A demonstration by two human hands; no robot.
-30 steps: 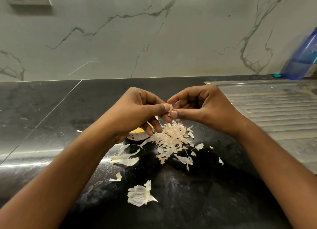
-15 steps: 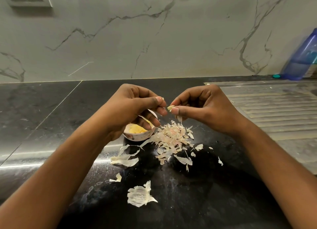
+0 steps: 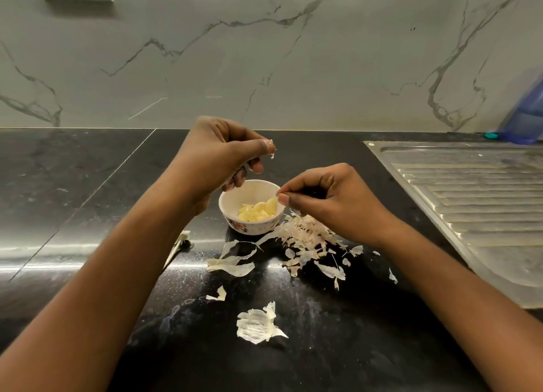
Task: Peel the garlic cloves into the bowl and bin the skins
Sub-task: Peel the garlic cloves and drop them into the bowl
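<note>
My left hand (image 3: 232, 153) pinches a skin scrap (image 3: 272, 155) above frame centre; my right hand (image 3: 332, 197) is pinched at the bowl (image 3: 235, 192), on what I cannot tell. Peeled cloves (image 3: 258, 211) lie inside, skins (image 3: 305, 242) heaped just right, probably keeping drops short.

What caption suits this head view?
Left hand pinches a scrap; right hand at the bowl of peeled cloves, skins littering the counter.

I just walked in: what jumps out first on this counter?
A small white bowl of peeled yellow garlic cloves sits on the black counter. Right of it lies a heap of papery skins, with stray pieces nearer the camera. Above the bowl the left hand pinches a scrap of skin; the right hand is at its rim.
</note>
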